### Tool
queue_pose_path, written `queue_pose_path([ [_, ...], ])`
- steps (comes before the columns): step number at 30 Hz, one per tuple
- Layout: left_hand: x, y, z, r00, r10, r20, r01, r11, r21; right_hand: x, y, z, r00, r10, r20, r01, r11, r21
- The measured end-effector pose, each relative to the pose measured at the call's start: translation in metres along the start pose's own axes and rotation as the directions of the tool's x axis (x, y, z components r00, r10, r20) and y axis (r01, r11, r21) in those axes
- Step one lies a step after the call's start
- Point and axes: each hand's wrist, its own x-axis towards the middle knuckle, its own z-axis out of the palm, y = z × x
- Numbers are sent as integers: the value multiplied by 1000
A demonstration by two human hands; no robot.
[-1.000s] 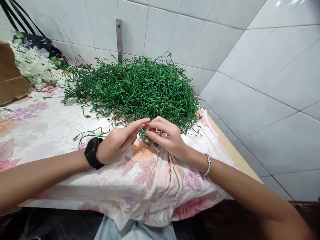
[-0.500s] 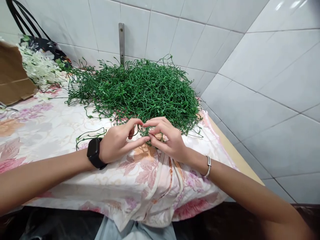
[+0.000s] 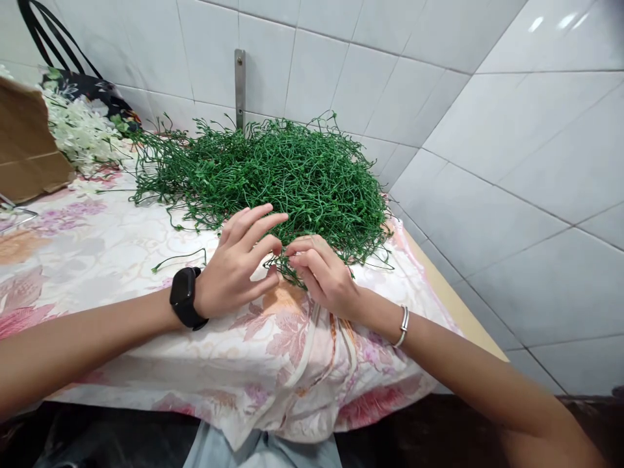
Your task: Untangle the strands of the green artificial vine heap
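Observation:
A big tangled heap of thin green artificial flower stems (image 3: 292, 175) lies near the wall on the floral tablecloth (image 3: 131, 247). At its front edge my right hand (image 3: 326, 273) pinches a green stem (image 3: 291, 270) between thumb and fingers; part of the stem is hidden by the hand. Just to the left, my left hand (image 3: 244, 263) is open, its fingers spread and its thumb apart from the curved index finger. A loose green stem (image 3: 180, 258) lies on the cloth beside my left wrist, which wears a black smartwatch (image 3: 184, 296).
White artificial flowers (image 3: 80, 133) and a brown cardboard piece (image 3: 32, 140) stand at the far left, with a dark floral bag (image 3: 85, 88) behind them. A metal bracket (image 3: 240, 88) is fixed to the tiled wall. The wooden table edge (image 3: 439, 279) runs along the right.
My left hand has let go and spread its fingers upward, after both hands' fingertips were together. My right hand stays at the stem, its fingers more curled.

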Motion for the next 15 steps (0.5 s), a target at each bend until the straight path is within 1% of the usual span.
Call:
queue_pose_path([
  [3,-2,-2,3,997,52,63,-49,998,-43,-2,0,1,999,15,-33,-14,1000,17],
  [6,-3,-2,4,994,24,106,-13,994,-105,-4,2,1,997,50,-61,-50,999,12],
  [8,-2,-1,3,994,4,110,12,990,-142,-4,2,1,996,67,-61,-65,997,39],
  [10,-2,-2,4,997,-9,72,19,988,-153,-4,3,2,996,64,-68,-58,995,80],
  [12,-2,-2,6,1000,-20,11,22,990,-142,-3,3,2,995,46,-89,-36,993,110],
  [15,-2,-3,7,998,-18,-54,11,991,-131,-3,2,1,993,37,-110,-24,992,120],
])
